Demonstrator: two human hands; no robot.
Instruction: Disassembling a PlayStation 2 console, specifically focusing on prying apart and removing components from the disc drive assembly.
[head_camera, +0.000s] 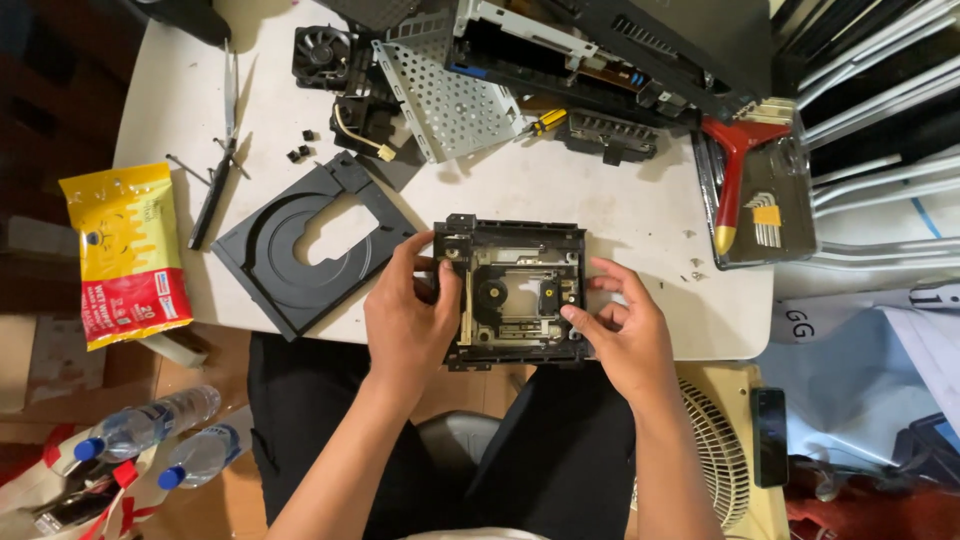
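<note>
White table (620, 200): cluttered, black disc tray (300, 250) lying left.
Drive frame (515, 292): at the near edge, between both hands.
Left hand (408, 315): clasping its left side.
Right hand (625, 335): fingers curled on its right side.

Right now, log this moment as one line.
left hand: grips drive frame | right hand: grips frame, fingertip inside | disc tray: beside, on table

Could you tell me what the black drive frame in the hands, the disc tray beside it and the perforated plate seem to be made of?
Drive frame: probably matt black moulded plastic, with a brassy metal deck inside. Both the left hand and the right hand grip it. Disc tray: likely matt dark plastic, moulded with ring recesses. Perforated plate: looks like bare sheet metal, silver-grey, punched with holes.
</note>
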